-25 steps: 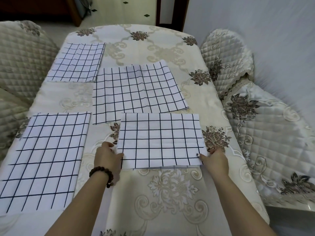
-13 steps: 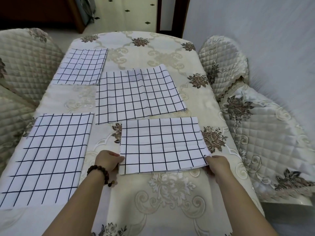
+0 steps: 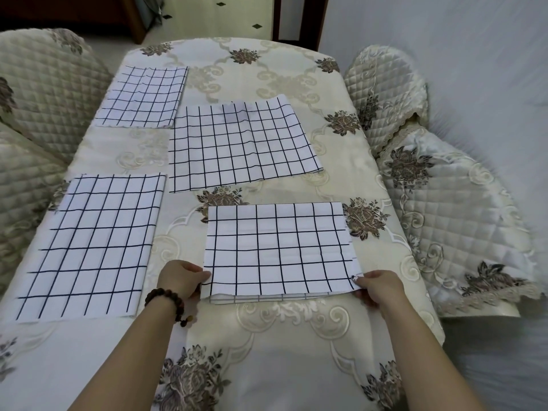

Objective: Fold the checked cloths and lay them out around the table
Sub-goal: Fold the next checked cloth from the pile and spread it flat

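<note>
Several white cloths with a black check lie on the table [image 3: 267, 336]. The nearest folded cloth [image 3: 278, 250] lies flat in front of me, its layered edge facing me. My left hand [image 3: 181, 277], with a bead bracelet on the wrist, pinches that cloth's near left corner. My right hand [image 3: 376, 287] pinches its near right corner. A larger cloth [image 3: 240, 143] lies slightly askew in the middle. Another folded cloth [image 3: 92, 244] sits near the left edge, and a smaller one [image 3: 145, 96] lies at the far left.
The table carries a cream tablecloth with brown flowers. Quilted chair covers stand on the left [image 3: 38, 93] and right [image 3: 388, 93], with a draped cover [image 3: 462, 226] at the near right. A white wall runs along the right; a doorway is beyond the far end.
Both hands have drawn the nearest folded cloth toward me, opening a gap between it and the middle cloth. The other cloths have stayed in place.
</note>
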### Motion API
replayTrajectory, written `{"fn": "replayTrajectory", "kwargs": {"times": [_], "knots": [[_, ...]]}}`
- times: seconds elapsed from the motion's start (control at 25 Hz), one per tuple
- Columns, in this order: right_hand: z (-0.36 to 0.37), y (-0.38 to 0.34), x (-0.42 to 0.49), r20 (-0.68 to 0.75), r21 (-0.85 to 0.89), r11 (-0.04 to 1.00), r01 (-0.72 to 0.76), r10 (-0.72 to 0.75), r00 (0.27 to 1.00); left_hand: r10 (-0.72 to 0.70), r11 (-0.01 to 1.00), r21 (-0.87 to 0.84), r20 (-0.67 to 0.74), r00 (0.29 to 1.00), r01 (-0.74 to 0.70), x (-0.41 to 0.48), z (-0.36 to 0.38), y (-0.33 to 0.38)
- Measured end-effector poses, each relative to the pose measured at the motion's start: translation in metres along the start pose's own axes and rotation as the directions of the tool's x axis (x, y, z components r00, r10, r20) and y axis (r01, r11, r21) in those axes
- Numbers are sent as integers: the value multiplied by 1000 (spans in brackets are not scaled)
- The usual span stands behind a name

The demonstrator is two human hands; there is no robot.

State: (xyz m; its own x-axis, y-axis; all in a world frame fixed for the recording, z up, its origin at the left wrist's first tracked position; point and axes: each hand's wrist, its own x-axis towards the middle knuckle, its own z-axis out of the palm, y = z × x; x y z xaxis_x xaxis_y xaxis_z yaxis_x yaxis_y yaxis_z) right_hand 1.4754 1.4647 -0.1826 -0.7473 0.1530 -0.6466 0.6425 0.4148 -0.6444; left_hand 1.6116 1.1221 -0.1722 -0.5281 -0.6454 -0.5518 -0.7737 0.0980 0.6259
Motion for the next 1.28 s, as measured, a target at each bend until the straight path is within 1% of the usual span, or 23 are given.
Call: {"fn": "replayTrajectory", "kwargs": {"times": [0.08,0.16,0.24,0.32,0.36,0.4,0.44,0.48,0.52,0.56,0.64,0.68,0.72,0.8,0.88,1.04,1.12,1.2,1.28], "knots": [[0,4,0,-16,-7,1000,-5,5,1000,7,1000,2,-12,1000,-7,-2,2,-7],[1,5,1,-16,-35,999,5,-6,1000,19,999,38,-17,1000,-19,-4,6,-9],[0,4,2,1,-122,992,29,-29,1000,32,995,94,-17,999,-31,-4,7,-10],[-5,-2,1,3,-293,954,64,-66,998,23,980,199,-24,999,-18,-6,2,-5],[-9,-9,0,-24,-417,905,85,-104,994,41,958,285,-55,998,-24,-6,-2,1],[-13,-19,1,-81,-529,842,106,-175,981,102,928,369,-110,989,-55,-5,-6,8],[-14,-32,0,-147,-585,798,147,-282,948,212,896,427,-169,963,-122,-1,-7,17],[-10,-48,0,-183,-590,776,223,-397,899,344,862,458,-211,915,-219,3,-4,28],[0,-66,-1,-181,-567,752,336,-512,839,468,819,471,-220,856,-327,7,4,40],[17,-82,-1,-138,-546,699,462,-618,774,570,766,479,-200,797,-428,9,15,53],[64,-103,-1,19,-510,530,678,-781,625,723,631,510,-113,682,-584,13,48,74],[88,-106,-1,118,-487,438,755,-824,554,767,567,530,-61,638,-631,16,66,82],[110,-102,4,210,-473,356,806,-843,495,784,517,554,0,621,-652,18,83,87],[141,-93,18,329,-484,218,847,-852,407,764,456,597,119,635,-660,26,109,91],[156,-87,32,375,-511,176,841,-835,403,724,437,621,186,664,-651,39,122,89],[163,-69,48,362,-560,105,821,-861,357,712,381,624,272,647,-682,53,130,77],[164,-64,51,353,-582,90,808,-867,351,709,384,633,264,654,-672,56,133,73],[166,-63,52,364,-608,79,790,-856,366,704,409,648,225,674,-643,58,136,71],[166,-61,51,371,-644,70,762,-843,391,678,419,668,219,701,-614,58,134,69]]}}
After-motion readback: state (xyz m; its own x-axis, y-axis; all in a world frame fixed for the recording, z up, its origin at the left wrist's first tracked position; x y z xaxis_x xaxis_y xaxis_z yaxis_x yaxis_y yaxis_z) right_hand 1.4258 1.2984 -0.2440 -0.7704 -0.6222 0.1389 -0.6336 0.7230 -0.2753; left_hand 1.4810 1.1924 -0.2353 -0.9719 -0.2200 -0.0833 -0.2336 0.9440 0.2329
